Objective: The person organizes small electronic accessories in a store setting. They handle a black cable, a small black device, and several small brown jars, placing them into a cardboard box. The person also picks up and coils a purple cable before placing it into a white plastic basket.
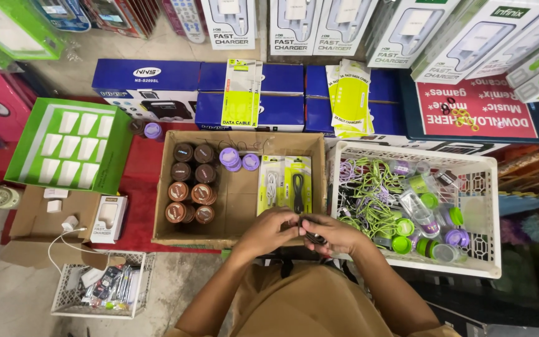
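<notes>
Both hands meet low in the middle of the frame, right over the near edge of the cardboard box (238, 193). The left hand (271, 229) and right hand (334, 234) are curled in together around a small dark cable (312, 238), fingers pinched narrow on it, so it sits between the two palms; can't tell much more about it, since it's mostly hidden.

Inside the box there's a cluster of brown round tubs (189, 184) on the left, a few purple caps (237, 158) at the top and two yellow-green cable packs (285, 182) just above the hands. To the right sits a white plastic basket (486, 215) stuffed with green and purple cables in clear tubes. A green tray of white chargers (73, 145) is at upper left, and a smaller white basket (63, 293) is at lower left on the floor.
</notes>
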